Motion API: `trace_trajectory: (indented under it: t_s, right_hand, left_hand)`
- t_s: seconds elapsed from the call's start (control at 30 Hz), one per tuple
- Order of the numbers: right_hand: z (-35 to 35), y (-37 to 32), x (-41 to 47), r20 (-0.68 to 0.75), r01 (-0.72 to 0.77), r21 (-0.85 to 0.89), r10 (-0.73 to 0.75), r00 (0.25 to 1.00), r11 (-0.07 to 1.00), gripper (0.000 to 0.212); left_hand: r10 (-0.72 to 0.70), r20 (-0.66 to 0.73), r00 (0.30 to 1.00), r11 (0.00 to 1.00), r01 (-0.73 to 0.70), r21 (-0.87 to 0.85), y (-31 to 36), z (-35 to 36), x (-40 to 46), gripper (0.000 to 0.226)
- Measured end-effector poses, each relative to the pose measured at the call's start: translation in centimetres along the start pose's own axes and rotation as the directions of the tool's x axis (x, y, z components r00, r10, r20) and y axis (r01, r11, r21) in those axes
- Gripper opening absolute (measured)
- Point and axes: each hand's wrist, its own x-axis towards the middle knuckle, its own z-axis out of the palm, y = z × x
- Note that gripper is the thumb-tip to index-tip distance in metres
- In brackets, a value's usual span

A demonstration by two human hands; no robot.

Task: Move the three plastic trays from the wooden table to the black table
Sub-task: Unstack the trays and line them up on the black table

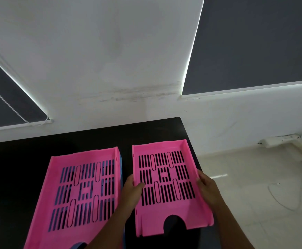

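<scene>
A pink slotted plastic tray (166,209) lies on the right part of the black table (20,177). My left hand (131,191) grips its left wall, thumb inside the tray. My right hand (208,189) holds its right wall. To the left sits a second pink tray (85,198), stacked on a blue tray (120,169) whose edge shows along its right side and through the slots. The wooden table is out of view.
The black table stands against a white wall (110,60) with dark roller blinds (254,42) on both sides. Pale floor (254,186) lies to the right, past the table's right edge. A white cable lies on it.
</scene>
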Motion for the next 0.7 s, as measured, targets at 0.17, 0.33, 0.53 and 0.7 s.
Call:
trace_trajectory:
  t_s: [0.17,0.33,0.53,0.7]
  right_hand:
    - [0.5,-0.2,-0.2,-0.028,-0.029,-0.049,0.027,0.999,0.998,0.022]
    - [1.1,-2.2,-0.5,-0.232,-0.072,-0.065,0.055,0.971,0.995,0.023]
    - [5.3,-8.1,-0.5,-0.339,-0.028,0.02,0.033,0.94,0.999,0.035]
    - [13.0,-12.4,-2.0,-0.124,0.013,0.115,0.001,0.992,0.993,0.047]
  left_hand:
    - [0.011,0.009,1.0,1.0,-0.011,-0.001,-0.4,-0.3,0.1,0.038]
    - [0.077,-0.034,0.996,0.997,-0.078,-0.03,0.5,-0.9,0.0,0.036]
    - [0.203,-0.122,0.972,0.974,-0.213,-0.072,2.4,-4.3,-1.4,0.061]
    - [0.287,-0.225,0.931,0.947,-0.312,-0.083,2.1,-10.5,-2.5,0.052]
